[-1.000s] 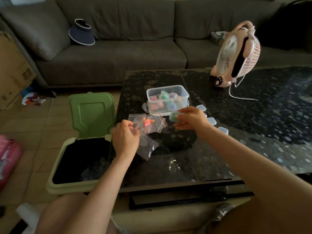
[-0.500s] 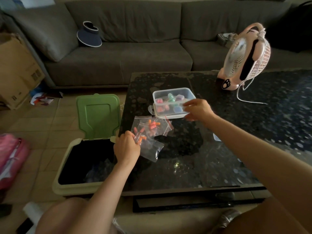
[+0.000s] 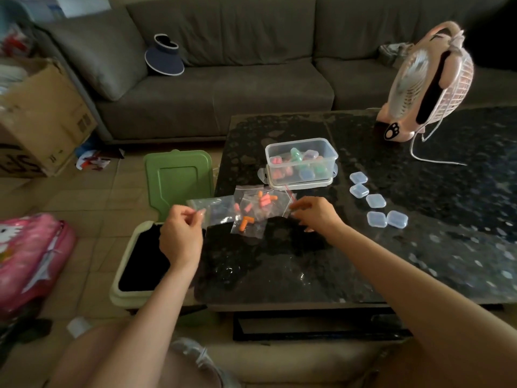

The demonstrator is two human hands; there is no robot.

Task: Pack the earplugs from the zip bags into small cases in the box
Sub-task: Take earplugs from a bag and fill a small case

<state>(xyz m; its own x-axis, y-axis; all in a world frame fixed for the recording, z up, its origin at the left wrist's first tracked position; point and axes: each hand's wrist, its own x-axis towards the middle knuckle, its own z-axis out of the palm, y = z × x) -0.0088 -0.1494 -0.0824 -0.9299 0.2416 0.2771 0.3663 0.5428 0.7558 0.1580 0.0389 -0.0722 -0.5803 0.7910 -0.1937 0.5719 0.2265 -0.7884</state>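
Observation:
Clear zip bags (image 3: 260,208) with orange and pink earplugs lie on the dark table (image 3: 419,247) near its left edge. My left hand (image 3: 180,233) pinches the corner of an empty-looking clear zip bag (image 3: 215,210), held over the table's left edge. My right hand (image 3: 316,214) touches the right corner of the earplug bags, fingers curled; whether it grips them is unclear. Behind the bags stands the clear plastic box (image 3: 302,162) with several coloured filled cases inside. Several empty clear small cases (image 3: 376,201) lie to the right.
A green-lidded bin (image 3: 156,247) stands open on the floor against the table's left side. A pink fan (image 3: 430,85) with a white cord stands at the table's back. A grey sofa, a cardboard box and a pink bag surround the area.
My right hand left the box, where it had carried a filled case, and came back down to the earplug bags. My left hand lifted an empty bag leftwards. The camera moved closer.

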